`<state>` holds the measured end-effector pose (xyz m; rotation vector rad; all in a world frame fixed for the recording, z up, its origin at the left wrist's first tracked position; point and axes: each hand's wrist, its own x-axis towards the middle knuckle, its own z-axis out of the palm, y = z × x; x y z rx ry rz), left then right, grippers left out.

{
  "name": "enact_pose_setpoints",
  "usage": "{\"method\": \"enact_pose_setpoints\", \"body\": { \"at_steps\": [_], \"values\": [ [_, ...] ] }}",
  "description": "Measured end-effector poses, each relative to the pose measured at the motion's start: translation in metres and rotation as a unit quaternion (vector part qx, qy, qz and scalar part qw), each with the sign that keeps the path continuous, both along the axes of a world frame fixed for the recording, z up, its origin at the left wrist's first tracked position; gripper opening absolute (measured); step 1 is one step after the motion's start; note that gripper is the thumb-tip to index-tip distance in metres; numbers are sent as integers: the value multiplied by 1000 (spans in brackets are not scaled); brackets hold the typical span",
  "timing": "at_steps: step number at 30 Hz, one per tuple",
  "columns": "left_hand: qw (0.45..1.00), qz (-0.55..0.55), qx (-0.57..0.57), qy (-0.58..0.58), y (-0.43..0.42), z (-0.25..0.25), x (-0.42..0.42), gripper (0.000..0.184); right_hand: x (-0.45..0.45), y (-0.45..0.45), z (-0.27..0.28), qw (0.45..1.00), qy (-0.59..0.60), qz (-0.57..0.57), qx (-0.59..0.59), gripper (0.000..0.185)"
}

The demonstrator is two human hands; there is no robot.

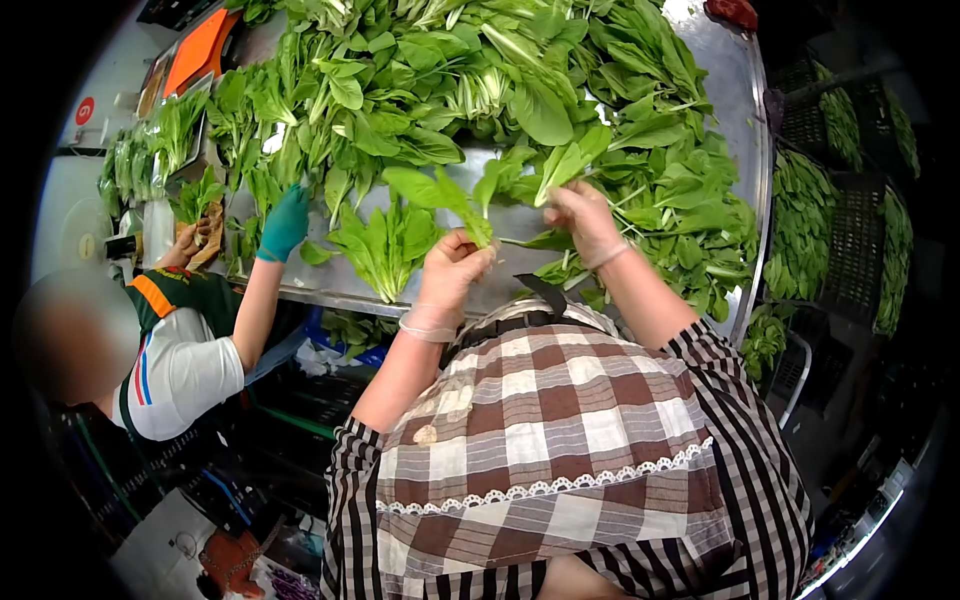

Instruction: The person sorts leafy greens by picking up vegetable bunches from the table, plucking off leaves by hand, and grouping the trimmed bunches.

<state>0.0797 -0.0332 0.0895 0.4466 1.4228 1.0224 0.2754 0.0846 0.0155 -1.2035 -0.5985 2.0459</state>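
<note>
My left hand (458,268) pinches the stem end of a stalk of leafy greens (432,190), whose broad leaf points up and to the left. Close by on the right, my right hand (585,222) has its thumb and fingers closed on the pale stem of another leafy green (572,160). Both hands are just above the near edge of a metal table (735,110). A loose bunch of greens (378,250) lies left of my left hand, its stems toward me. Beyond my hands spreads a large heap of the same greens (420,90).
On the left a co-worker's green-gloved hand (285,225) reaches into the greens; their other hand (188,243) holds a small bunch. An orange panel (198,50) and bagged greens (130,165) are at far left. Black crates (852,240) with greens stand right of the table.
</note>
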Motion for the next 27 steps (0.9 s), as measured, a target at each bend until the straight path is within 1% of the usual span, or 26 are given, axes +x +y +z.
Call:
{"method": "enact_pose_setpoints", "body": {
  "at_steps": [3, 7, 10, 11, 14, 15, 17, 18, 21, 23, 25, 27],
  "values": [
    [1000, -7, -20, -10, 5, 1, 5, 26, 10, -20, 13, 1000, 29, -2, 2, 16],
    [998, -34, -17, -45, 14, 8, 21, 30, 12, -37, 32, 996, 26, 61, 63, 19],
    [994, -88, -32, -61, 21, 6, 24, 32, 1, -48, 32, 972, -38, 88, 214, 20],
    [993, -90, -40, -64, 22, 9, 25, 31, 1, -51, 36, 969, -73, 110, 211, 20],
    [993, -43, -8, -109, 20, 11, 32, 28, 0, -49, 53, 922, -139, 149, 330, 18],
    [995, -48, -19, -87, 19, 7, 29, 27, 0, -48, 58, 912, -151, 166, 344, 18],
    [997, -57, -40, -45, 15, -6, 20, 26, -1, -50, 49, 938, -106, 146, 297, 18],
    [998, -43, -28, -40, 14, -7, 18, 26, -2, -50, 44, 948, -83, 136, 274, 18],
    [1000, 5, 0, -13, 8, -7, 11, 26, -2, -43, 30, 958, -134, 95, 236, 16],
    [999, 44, 5, 18, 4, -9, 1, 25, -7, -36, 23, 935, -175, 106, 291, 15],
    [997, 82, 4, -4, 1, -15, -8, 23, -18, -28, 22, 902, -214, 124, 354, 16],
    [994, 107, 5, -31, -1, -14, -11, 22, -36, -21, 24, 855, -249, 156, 427, 19]
  ]
}}
